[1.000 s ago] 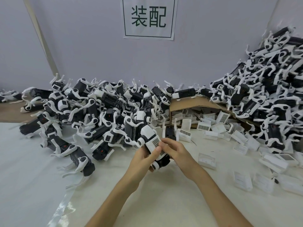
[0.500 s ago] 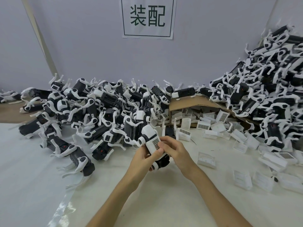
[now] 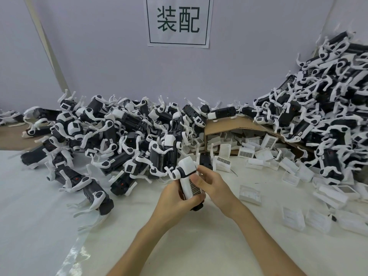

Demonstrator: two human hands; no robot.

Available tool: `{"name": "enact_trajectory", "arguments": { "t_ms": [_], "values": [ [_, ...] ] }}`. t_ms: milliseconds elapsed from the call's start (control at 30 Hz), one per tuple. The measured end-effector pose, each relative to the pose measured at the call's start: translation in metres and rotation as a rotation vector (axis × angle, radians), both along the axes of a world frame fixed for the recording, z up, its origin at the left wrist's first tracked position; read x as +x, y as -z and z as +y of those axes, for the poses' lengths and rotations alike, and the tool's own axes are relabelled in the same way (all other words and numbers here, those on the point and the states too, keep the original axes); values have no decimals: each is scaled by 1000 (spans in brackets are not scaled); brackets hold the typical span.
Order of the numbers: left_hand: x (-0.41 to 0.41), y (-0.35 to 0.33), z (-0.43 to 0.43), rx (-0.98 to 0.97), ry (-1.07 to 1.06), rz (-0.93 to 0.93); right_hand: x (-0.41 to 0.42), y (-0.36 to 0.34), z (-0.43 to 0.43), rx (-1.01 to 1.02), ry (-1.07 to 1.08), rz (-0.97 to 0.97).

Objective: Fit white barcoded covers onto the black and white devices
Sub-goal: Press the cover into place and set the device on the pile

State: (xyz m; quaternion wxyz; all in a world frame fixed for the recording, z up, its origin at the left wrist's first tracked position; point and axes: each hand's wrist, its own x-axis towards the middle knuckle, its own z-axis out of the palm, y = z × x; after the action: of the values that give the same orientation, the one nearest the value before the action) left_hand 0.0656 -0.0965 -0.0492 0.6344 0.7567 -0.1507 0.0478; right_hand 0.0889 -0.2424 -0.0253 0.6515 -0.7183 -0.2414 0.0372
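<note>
**A:** Where's the piece?

**B:** Close in, dead centre. The left hand (image 3: 172, 200) curls round the device (image 3: 186, 166) from below. The right hand (image 3: 216, 189) pinches the barcoded cover (image 3: 191, 187) onto it, thumb on top.

**A:** How will it handle?

**B:** Light, stiff, smooth plastic, I'd judge. Hold the body, not the thin legs, and press the cover's edges.

**A:** Spares?

**B:** Loose covers (image 3: 250, 194) at three o'clock, the cardboard box (image 3: 235, 126) at one, the device pile (image 3: 119, 136) at ten.

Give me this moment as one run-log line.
step: cover fitting | left hand: grips device | right hand: pinches cover onto device | spare covers: on table, right of hands
</note>
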Motion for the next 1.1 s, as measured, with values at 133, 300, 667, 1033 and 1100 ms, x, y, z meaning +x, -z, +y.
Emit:
{"name": "enact_trajectory", "arguments": {
  "t_ms": [133, 300, 667, 1033, 1100],
  "values": [
    [-1, 1, 0, -20, -25, 4, 0, 1, 3, -25, 21, -21],
    [-2, -2, 1, -29, -22, 21, 2, 5, 4, -23, 47, -18],
    [-5, -6, -1, -43, 0, 62, 6, 7, 0, 28, 116, 4],
    [-3, -3, 4, 171, -203, -21, 15, 6, -12, 161, 276, -47],
    [-3, -4, 4, 84, -209, -17, 18, 6, -16, 173, 291, 52]
  ]
}}
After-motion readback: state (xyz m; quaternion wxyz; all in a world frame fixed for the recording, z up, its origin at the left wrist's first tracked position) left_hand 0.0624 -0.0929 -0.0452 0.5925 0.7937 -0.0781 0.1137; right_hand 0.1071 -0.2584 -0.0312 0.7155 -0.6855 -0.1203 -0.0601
